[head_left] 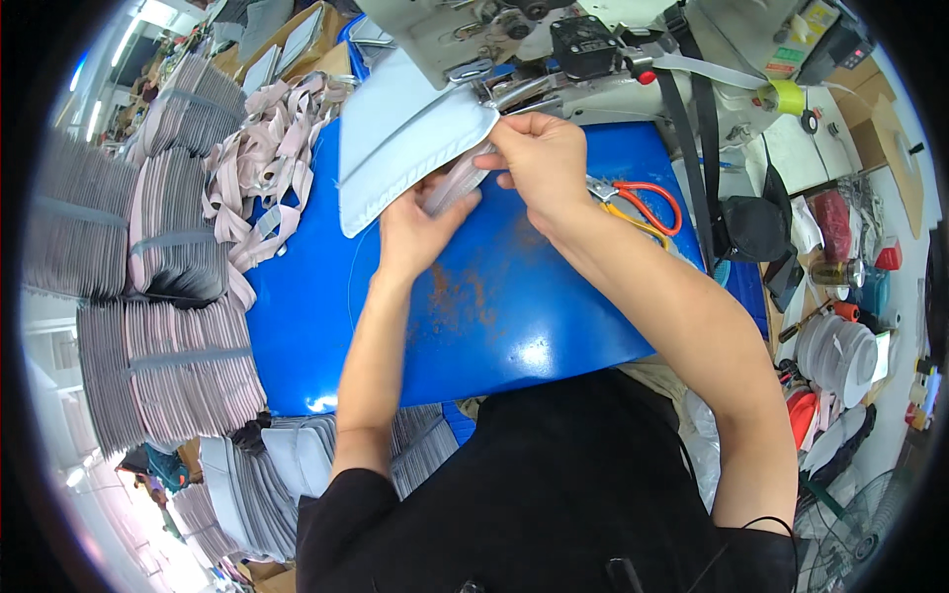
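Note:
A pale grey-blue padded fabric panel (400, 128) with a stitched edge lies under the head of a sewing machine (514, 44). My right hand (544, 163) pinches the panel's right corner between thumb and fingers, close to the machine's needle area. Below the panel's lower edge, my left hand (413, 232) is closed around a pale pink folded strip (455, 186), its thumb along the strip's lower end. Some of the left fingers are hidden beneath the panel.
The blue table (494, 296) carries red-and-yellow-handled scissors (643, 206) right of my hand. Tangled pink straps (262, 163) lie at its left edge, beside bundled stacks of panels (183, 361). A black strap (682, 128) hangs by the machine. Plastic lids (835, 351) stand at the right.

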The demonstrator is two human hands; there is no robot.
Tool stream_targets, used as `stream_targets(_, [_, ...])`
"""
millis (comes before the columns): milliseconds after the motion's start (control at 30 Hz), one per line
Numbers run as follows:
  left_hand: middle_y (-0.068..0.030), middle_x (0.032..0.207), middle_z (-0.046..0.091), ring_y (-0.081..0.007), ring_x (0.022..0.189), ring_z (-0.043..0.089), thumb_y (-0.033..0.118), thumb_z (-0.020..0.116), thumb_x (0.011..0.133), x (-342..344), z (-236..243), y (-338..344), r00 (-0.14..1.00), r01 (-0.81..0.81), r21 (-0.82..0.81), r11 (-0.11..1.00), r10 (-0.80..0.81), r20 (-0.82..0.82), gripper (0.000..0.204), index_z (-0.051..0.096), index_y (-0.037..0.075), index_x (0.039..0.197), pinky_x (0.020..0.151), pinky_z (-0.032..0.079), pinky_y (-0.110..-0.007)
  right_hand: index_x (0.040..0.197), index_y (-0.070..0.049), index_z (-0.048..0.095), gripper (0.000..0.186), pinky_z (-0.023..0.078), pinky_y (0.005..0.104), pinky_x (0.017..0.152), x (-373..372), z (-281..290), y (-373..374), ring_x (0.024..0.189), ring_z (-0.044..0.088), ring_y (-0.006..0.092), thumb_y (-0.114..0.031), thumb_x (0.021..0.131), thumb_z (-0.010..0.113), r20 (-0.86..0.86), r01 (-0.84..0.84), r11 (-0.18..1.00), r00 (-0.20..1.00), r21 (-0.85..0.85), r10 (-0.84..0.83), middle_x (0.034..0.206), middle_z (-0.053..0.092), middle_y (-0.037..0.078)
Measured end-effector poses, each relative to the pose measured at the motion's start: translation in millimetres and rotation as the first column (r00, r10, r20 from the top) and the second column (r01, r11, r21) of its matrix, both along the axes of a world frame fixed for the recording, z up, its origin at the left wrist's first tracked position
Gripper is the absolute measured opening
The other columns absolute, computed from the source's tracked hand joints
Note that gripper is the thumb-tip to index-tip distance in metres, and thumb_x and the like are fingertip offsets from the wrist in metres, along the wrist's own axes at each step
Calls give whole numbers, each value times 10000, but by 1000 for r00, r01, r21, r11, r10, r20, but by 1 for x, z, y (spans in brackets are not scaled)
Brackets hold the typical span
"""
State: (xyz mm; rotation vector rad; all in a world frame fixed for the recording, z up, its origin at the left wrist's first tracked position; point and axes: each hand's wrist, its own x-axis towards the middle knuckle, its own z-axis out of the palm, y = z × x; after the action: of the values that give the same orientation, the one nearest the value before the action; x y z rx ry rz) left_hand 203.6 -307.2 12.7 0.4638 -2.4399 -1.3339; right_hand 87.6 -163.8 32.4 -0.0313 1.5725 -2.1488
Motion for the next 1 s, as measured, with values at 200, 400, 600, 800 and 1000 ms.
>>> stream_targets(200, [-127,1252,686,-341,876,717,13,722,805,19,72,17,901,338,-762,553,-424,92,122,607,10,845,768,591,-426,986,2,700,228,530,299,628,4,2,6,817,681,136,-179,880,790,-17,-89,995,996,43,90,886,718,76])
stream_targets(400, [-144,933,694,-356,836,704,83,715,831,-2,88,64,879,440,-705,556,-427,212,127,619,12,875,732,587,-462,875,41,711,157,497,312,548,0,-10,8,663,642,153,-91,803,756,-142,-127,992,982,-25,122,817,717,99])
stream_targets(600, [-231,995,713,-431,995,686,181,666,961,3,89,57,948,213,-656,724,-316,-41,218,680,-3,1076,882,541,-516,992,38,706,182,500,275,519,-7,-2,22,627,626,118,-54,840,745,-18,-279,960,960,-38,278,830,711,76])
stream_targets(800, [-192,1223,718,-399,1131,677,224,657,965,0,73,19,981,177,-698,693,-180,70,317,700,84,1246,982,518,-510,1059,46,711,210,492,249,535,1,4,22,626,620,111,-24,861,706,6,-294,954,955,-63,295,841,703,69])
stream_targets(1000, [-34,1084,652,-242,1068,677,133,731,838,1,122,13,960,84,-996,-44,-263,93,662,604,281,1470,928,528,-402,1091,60,713,242,473,241,536,-5,-4,27,674,625,104,-16,862,691,-9,-307,947,951,-98,308,846,703,66])
